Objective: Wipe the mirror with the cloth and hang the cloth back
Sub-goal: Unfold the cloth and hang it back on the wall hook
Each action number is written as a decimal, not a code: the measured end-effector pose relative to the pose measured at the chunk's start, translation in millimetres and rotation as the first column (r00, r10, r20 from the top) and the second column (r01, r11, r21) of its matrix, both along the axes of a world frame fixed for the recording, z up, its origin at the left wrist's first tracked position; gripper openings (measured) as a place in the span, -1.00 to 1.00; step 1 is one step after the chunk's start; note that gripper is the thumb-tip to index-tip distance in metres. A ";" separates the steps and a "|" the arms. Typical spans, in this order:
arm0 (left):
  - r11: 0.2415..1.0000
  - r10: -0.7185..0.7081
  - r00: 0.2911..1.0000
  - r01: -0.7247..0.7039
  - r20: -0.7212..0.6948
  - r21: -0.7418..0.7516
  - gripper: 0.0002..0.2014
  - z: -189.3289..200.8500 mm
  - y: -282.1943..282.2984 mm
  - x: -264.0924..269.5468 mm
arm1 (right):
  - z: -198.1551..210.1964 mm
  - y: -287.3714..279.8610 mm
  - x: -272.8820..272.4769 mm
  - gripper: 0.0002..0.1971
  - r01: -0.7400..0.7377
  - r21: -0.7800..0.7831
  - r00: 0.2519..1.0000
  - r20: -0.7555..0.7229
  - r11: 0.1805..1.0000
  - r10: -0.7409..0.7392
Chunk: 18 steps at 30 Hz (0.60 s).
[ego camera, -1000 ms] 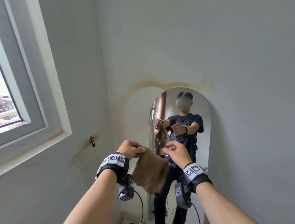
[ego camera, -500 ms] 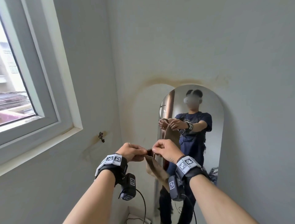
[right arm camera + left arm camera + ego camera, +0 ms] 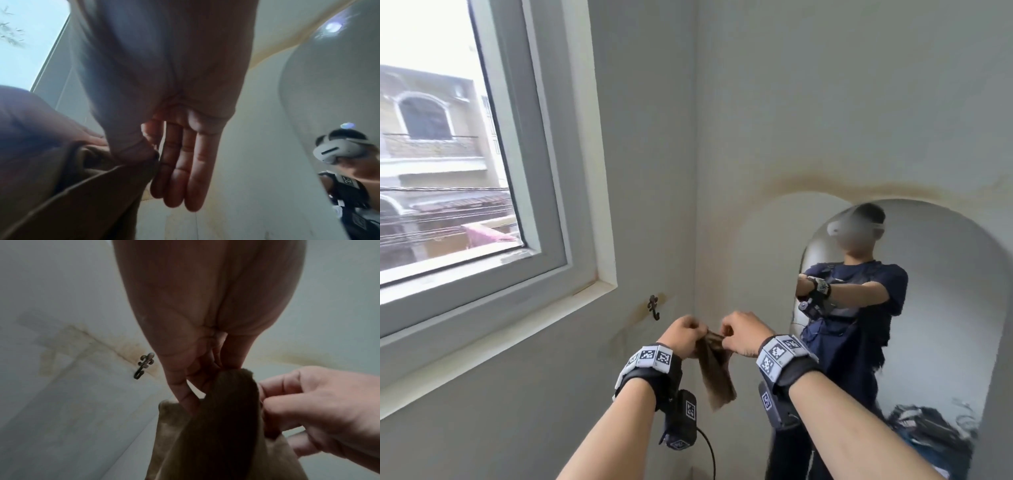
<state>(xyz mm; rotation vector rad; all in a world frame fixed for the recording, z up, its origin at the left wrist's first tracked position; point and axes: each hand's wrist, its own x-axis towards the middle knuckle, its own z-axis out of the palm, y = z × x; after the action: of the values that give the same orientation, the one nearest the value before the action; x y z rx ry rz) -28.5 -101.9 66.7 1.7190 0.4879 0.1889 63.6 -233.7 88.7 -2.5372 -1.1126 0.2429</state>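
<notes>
The brown cloth hangs in a narrow bunch from both hands in front of the room corner. My left hand pinches its top edge from the left, and my right hand pinches the same edge from the right, the two almost touching. In the right wrist view the thumb presses the cloth while three fingers stay straight. A small dark metal hook is on the left wall, just up and left of the hands; the hook is bare. The arched mirror stands to the right.
A large window with a pale frame fills the left wall above the hook. Stains mark the wall around the hook and over the mirror arch. A cable hangs from the left wrist camera. The mirror reflects the person and some clutter.
The cloth was spread between the hands a second ago; the hands have come together and bunched its top edge. The hands and the view have shifted left, closer to the hook.
</notes>
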 end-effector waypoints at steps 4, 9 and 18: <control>0.978 0.179 0.982 -0.170 0.063 -0.118 -0.92 -12.5 28.5 3.8 | -0.5 40.7 8.3 -0.79 0.056 0.167 0.993 -0.115 0.984 -0.037; 0.964 0.244 0.968 -0.249 0.060 0.094 -0.89 -14.7 55.2 1.7 | -14.6 92.2 25.8 -0.70 0.115 0.289 0.910 -0.415 0.950 0.016; 0.902 0.383 0.919 -0.349 -0.096 0.254 -0.84 -50.7 114.2 19.6 | -55.5 149.3 97.0 -0.73 0.035 0.263 0.863 -0.494 0.964 0.104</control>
<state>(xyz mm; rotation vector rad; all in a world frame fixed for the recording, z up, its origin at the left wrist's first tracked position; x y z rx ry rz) -9.0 12.4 16.1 1.8641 0.9303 0.4091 160.6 -84.3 33.2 -2.0434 -0.9070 0.6792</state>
